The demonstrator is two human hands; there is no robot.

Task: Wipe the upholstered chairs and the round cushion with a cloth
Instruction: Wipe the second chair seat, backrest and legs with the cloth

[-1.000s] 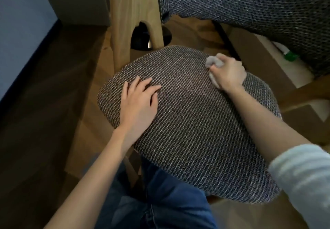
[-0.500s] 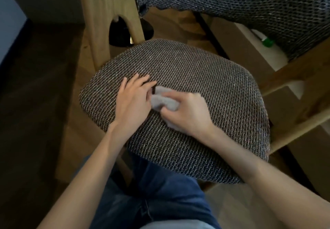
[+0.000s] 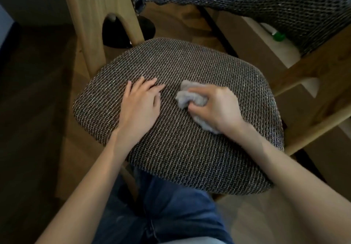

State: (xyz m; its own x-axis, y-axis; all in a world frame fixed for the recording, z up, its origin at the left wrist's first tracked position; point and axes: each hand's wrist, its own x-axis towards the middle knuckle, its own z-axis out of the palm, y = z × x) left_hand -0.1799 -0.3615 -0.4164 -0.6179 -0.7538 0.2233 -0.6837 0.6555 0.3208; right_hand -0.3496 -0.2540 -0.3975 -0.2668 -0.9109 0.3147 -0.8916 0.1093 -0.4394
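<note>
On the woven seat (image 3: 190, 148), right hand (image 3: 216, 107) grips crumpled grey cloth (image 3: 187, 99), left hand (image 3: 140, 105) flat.

A dark wooden floor (image 3: 34, 122) covers the left side. On its far part stands a black domed base (image 3: 147, 29), with a thin black bar (image 3: 215, 27) slanting near it. Farther right lies a white bottle with a green cap (image 3: 277, 35). Blue jeans (image 3: 171, 211) fill the bottom middle.

Dim, warm light — left side shadowed (edges bowed, slightly soft).
</note>
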